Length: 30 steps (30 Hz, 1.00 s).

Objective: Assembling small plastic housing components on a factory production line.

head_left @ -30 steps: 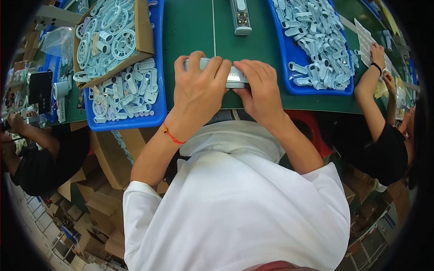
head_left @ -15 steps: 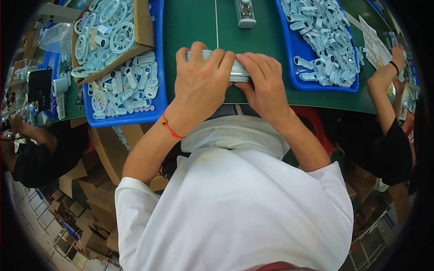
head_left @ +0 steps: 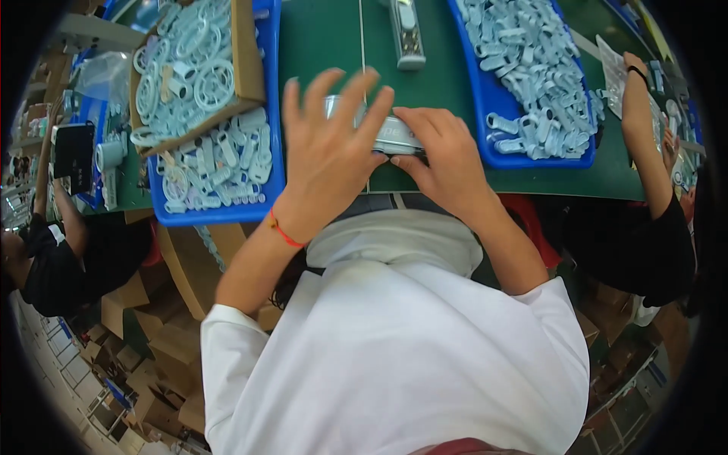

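Both hands meet on a long silver-grey part [head_left: 379, 130] lying flat on the green table [head_left: 318, 38], near its front edge, just above the picture's centre. The left hand [head_left: 330, 148] lies over the part's left end with fingers spread wide and flat, pressing down rather than closing round it; a thin red band [head_left: 284, 233] circles that wrist. The right hand [head_left: 444, 155] comes in from 4 o'clock, its grip narrow, thumb and fingertips pinching the part's right end. The middle of the part shows between the two hands.

At 12 o'clock from the hands, well apart, a second grey part [head_left: 406, 30] lies lengthwise on the table. At 10 o'clock sits a blue tray [head_left: 227, 212] of pale plastic pieces, with a cardboard box [head_left: 246, 53] of ring-shaped pieces resting on it. At 2 o'clock a second blue tray [head_left: 485, 114] is heaped with similar pale pieces. Beyond it, at 3 o'clock, another person's forearm [head_left: 644, 129] reaches onto the table. At 9 o'clock, another person in black [head_left: 53, 265] sits at the far left.
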Motion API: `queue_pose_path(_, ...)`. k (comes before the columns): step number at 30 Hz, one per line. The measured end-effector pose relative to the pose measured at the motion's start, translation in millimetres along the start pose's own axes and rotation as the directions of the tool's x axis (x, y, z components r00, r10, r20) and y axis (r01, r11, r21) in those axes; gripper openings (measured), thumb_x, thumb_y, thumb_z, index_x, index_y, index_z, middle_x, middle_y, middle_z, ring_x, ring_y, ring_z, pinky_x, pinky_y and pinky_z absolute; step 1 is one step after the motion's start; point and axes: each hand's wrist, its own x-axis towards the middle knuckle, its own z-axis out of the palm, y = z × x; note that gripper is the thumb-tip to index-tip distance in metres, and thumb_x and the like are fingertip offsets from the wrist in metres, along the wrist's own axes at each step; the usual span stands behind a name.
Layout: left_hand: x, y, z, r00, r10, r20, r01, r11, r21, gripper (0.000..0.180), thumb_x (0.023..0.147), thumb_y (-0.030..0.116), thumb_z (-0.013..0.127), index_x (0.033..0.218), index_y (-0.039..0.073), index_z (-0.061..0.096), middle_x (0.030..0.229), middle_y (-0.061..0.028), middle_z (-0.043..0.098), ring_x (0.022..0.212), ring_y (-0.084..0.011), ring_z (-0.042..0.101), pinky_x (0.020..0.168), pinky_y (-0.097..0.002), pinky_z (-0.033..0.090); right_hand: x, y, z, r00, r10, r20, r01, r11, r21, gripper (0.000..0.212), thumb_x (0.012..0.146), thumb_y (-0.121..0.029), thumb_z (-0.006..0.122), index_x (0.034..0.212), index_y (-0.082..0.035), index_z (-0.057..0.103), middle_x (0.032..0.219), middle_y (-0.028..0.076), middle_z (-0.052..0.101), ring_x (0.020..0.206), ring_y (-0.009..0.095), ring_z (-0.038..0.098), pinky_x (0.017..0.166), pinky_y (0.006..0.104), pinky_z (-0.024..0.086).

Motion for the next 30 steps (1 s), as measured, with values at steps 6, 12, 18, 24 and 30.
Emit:
queue_pose_path(6,15,32,12,0.834,-0.454,0.315,0.152,-0.359,-0.921,0.075,0.076,0.016,0.072,0.134,0.0,0.028,0.126,-0.0103,0.04,0.112,-0.0169,0.043,0.093,-0.0324,0.039,14,-24,-29,0.992,0.062,-0.106,0.0,0.861,0.508,0.055,0.08,-0.013,0.061,0.131,0.001,0.042,0.121,0.016,0.047,0.11,0.024,0.047,0.092,0.0337,0.037)
queue_pose_path(12,163,-91,8,0.807,-0.579,-0.114,0.453,0.732,-0.509,0.039,0.075,0.024,0.064,0.099,-0.004,0.052,0.081,-0.0172,0.06,0.071,-0.0303,0.059,0.065,-0.0399,0.048,59,74,-116,0.964,0.161,-0.212,-0.243,0.858,-0.452,0.023,0.069,-0.001,0.062,0.091,-0.005,0.064,0.087,0.011,0.06,0.083,0.03,0.057,0.073,0.0362,0.045)
queue_pose_path(18,257,-222,96,0.624,-0.775,0.104,0.78,0.625,-0.029,0.047,0.068,0.034,0.064,0.097,-0.001,0.058,0.106,-0.0214,0.061,0.102,-0.0373,0.058,0.088,-0.0395,0.046,61,98,-62,0.994,-0.09,0.069,0.113,0.765,-0.634,0.005,0.072,-0.011,0.055,0.076,-0.009,0.057,0.078,0.005,0.054,0.079,0.022,0.053,0.07,0.0343,0.041)
queue_pose_path(24,348,-115,105,0.691,-0.683,-0.235,0.702,0.712,-0.005,0.073,0.074,0.056,0.06,0.116,-0.002,0.049,0.119,-0.0155,0.047,0.113,-0.0337,0.042,0.096,-0.0457,0.032,55,107,-106,0.999,-0.012,-0.051,-0.003,0.958,-0.288,0.023,0.066,-0.001,0.063,0.088,-0.004,0.062,0.082,0.008,0.058,0.074,0.023,0.059,0.064,0.0332,0.047)
queue_pose_path(30,403,-31,181,0.191,-0.921,0.34,0.958,0.099,-0.27,0.079,0.06,0.052,0.068,0.114,-0.003,0.051,0.125,-0.0132,0.039,0.118,-0.0265,0.034,0.098,-0.0381,0.028,61,61,-120,0.981,0.191,-0.026,-0.177,0.949,0.262,0.028,0.074,0.004,0.062,0.101,-0.005,0.062,0.092,0.012,0.057,0.079,0.027,0.06,0.067,0.0318,0.05)
